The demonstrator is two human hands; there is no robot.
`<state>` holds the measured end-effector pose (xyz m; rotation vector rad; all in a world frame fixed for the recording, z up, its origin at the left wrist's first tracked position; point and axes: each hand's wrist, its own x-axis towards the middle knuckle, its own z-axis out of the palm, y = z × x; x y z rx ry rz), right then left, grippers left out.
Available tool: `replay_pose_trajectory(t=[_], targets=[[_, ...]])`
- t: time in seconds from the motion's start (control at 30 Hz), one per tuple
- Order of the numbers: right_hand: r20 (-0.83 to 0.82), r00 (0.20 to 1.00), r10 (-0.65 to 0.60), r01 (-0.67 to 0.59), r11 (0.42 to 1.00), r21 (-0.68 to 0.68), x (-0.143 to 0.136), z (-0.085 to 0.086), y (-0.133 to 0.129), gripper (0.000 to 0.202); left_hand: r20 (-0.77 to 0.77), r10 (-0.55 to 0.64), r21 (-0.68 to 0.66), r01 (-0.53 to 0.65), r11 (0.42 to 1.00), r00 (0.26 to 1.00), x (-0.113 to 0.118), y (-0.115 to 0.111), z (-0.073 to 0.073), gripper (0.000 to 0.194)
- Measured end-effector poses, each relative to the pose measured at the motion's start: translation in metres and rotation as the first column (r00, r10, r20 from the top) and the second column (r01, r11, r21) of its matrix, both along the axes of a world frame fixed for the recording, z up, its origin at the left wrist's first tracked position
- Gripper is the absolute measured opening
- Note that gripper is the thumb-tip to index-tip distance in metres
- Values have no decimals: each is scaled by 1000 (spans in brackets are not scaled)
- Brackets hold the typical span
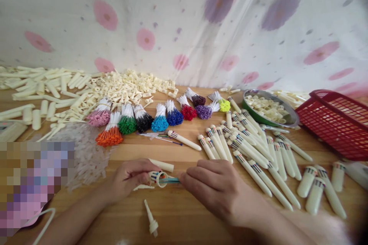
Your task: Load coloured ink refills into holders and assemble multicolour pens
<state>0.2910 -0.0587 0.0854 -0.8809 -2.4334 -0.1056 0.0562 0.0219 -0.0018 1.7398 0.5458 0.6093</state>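
My left hand (126, 180) is closed around a short cream pen top (154, 177) with coloured sliders, its round open end facing right. From the right, my right hand (218, 189) pinches a thin light-blue stick (171, 180), probably an ink refill, whose far end is inside that opening. Its other end is hidden by my fingers. Just behind the pen top lies an empty-looking cream barrel tube (162, 165). Nearer to me, a cream plunger-like pen part (151, 220) rests on the wooden table (120, 214).
Bundled refills in several colours (159, 118) stand behind my hands. Many multicolour pens (244, 147) lie at the right, near a metal bowl (293, 118) of cream parts and a red basket (336, 126). Loose cream parts (123, 84), clear sleeves (83, 157) and a blurred-out object (31, 187) occupy the left.
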Motion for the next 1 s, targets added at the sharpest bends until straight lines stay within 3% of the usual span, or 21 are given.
replay_pose_trajectory(t=[0.33,0.47,0.53,0.6,0.67,0.7,0.83,1.0], targets=[[-16,1000,-4,4,1000,-12,3,-2,2,23,7,30,-52,-29,998,1000,-1,1,2,38],[-102,980,-173,155,974,-165,12,-4,7,13,6,87,-112,-85,990,996,-4,1,-1,35],[-13,940,-341,323,899,-296,15,-10,13,13,3,119,-143,-117,983,993,-6,0,-3,33],[218,848,-483,529,752,-393,16,-21,21,12,17,127,-187,-121,975,992,-7,0,-5,33],[462,714,-527,698,591,-404,12,-37,29,13,40,131,-226,-119,967,991,-7,0,-6,32],[542,660,-520,745,542,-389,10,-45,31,13,49,136,-241,-120,963,989,-6,0,-7,31],[601,603,-525,789,506,-349,2,-65,35,15,51,162,-282,-141,949,985,-5,1,-9,26],[510,560,-653,829,451,-332,19,-47,50,23,51,191,-390,-157,907,980,-1,-2,-10,30]])
